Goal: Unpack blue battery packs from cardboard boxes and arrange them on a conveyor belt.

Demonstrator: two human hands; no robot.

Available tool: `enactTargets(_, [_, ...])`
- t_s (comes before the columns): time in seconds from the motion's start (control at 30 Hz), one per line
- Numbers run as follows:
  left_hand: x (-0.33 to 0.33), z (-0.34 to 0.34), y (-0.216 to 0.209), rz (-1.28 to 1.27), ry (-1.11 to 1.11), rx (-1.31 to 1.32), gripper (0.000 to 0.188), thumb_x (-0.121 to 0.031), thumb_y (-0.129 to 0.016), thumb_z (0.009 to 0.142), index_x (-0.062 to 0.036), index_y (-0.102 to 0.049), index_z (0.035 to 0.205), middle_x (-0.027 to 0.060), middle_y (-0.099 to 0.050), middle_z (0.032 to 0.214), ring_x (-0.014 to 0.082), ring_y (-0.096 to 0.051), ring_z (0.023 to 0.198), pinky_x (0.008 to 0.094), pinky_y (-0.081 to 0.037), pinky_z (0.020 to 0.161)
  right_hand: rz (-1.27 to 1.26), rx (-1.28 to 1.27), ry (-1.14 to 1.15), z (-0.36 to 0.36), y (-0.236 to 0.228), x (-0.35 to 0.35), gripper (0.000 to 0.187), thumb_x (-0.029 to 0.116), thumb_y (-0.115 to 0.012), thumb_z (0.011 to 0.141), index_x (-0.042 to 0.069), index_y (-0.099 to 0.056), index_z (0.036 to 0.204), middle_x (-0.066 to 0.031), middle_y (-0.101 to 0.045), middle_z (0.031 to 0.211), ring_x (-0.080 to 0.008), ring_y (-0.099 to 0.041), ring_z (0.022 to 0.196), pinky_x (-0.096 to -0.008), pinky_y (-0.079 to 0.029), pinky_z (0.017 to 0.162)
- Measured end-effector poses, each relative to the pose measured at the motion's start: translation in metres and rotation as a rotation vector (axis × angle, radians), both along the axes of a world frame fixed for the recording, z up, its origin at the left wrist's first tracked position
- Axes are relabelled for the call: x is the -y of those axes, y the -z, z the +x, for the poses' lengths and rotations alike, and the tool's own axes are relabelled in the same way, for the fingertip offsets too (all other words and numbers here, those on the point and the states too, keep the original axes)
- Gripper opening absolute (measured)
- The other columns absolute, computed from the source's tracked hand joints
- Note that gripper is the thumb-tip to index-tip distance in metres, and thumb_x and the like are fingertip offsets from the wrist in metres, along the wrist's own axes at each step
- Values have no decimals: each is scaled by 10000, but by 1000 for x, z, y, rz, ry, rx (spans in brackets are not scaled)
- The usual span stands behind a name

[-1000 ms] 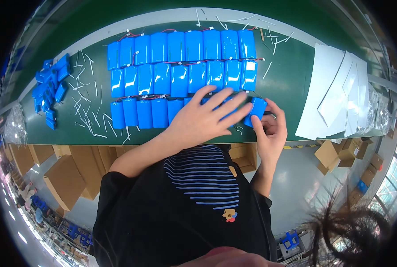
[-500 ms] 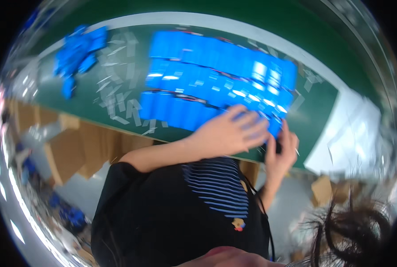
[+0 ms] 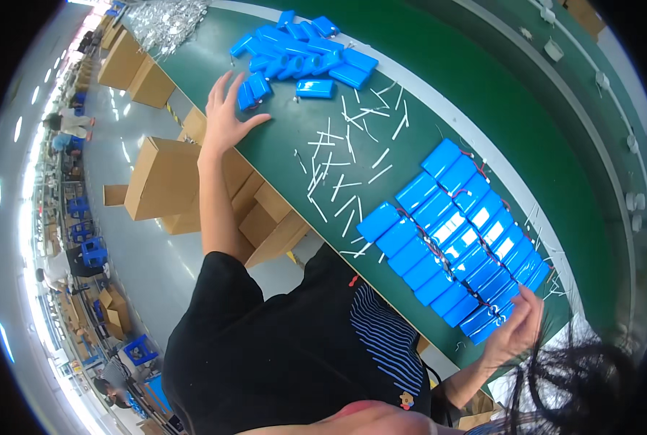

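Blue shrink-wrapped battery packs [image 3: 439, 206] with thin red and black wires lie in neat rows on the green bench, right of the middle. My left hand [image 3: 226, 123] reaches to the far left, fingers spread and holding nothing. Its fingertips are close beside two small blue packs [image 3: 255, 90] at the near side of a loose heap of packs [image 3: 294, 54]. At the right end of the rows, my right hand [image 3: 518, 330] rests by the last packs, fingers bent and pressed together. Whether anything small is between them is hidden.
Thin white strips [image 3: 334, 163] are scattered over the green bench [image 3: 280, 156] between heap and rows. A pile of shiny clear scraps [image 3: 165, 25] sits at its far left end. Cardboard boxes [image 3: 165, 177] stand along the near edge. White sheeting [image 3: 573, 333] lies at the right.
The view has swung left. My left hand has left the rows and gone out to the loose heap, fingers spread. My right hand stays by the right end of the rows.
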State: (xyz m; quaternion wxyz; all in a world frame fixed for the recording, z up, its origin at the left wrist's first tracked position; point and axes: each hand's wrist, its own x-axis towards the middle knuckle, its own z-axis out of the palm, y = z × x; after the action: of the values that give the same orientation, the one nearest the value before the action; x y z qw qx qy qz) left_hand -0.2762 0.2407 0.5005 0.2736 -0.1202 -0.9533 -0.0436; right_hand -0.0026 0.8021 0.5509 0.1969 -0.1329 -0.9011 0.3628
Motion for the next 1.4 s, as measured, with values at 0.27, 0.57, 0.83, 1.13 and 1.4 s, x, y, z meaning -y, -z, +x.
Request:
enactTargets(0.27, [-1,-29,19,63,105,115,606,-368,-855,908,-161,-670,1446,112,-620,1405,340,-597,1266,422,-503,1095,15,-129,-501,-94,-42,82,191,-11,-630,890,28,-768,1017,-54,-642,790,-191,-530,727,-292,-432,700])
enactTargets(0.57, [-139,98,-25,867,391,584,452,-226,-845,870,-91,-763,1294,128,-654,1399,312,-638,1219,413,-514,1045,138,-71,-883,-132,-24,147,476,-57,-781,838,69,-736,1295,-98,-635,1411,-227,-635,856,-321,-556,827])
enactTargets(0.83, [-209,133,-44,1692,521,1136,586,-524,-468,1091,-8,-742,1148,166,-658,1301,293,-615,1142,421,-491,998,59,-273,-752,-124,-8,130,360,-29,-833,793,66,-800,1139,-73,-733,1303,-223,-630,928,-322,-532,819])
enactTargets(1.13, [-223,131,-6,2474,854,1317,493,-468,-417,1135,-32,-600,1274,127,-617,1103,293,-570,1240,445,-484,1008,-56,-206,-581,-92,-8,103,297,-22,-811,799,49,-783,1086,-90,-746,1077,-231,-630,899,-349,-511,840])
enactTargets(1.4, [-247,156,-42,1791,677,1146,291,-224,-607,1093,-78,-492,1316,139,-644,1031,287,-661,1136,399,-546,891,-437,-246,-578,-74,9,98,234,-6,-680,894,41,-650,1121,-104,-679,943,-217,-605,808,-321,-496,787])
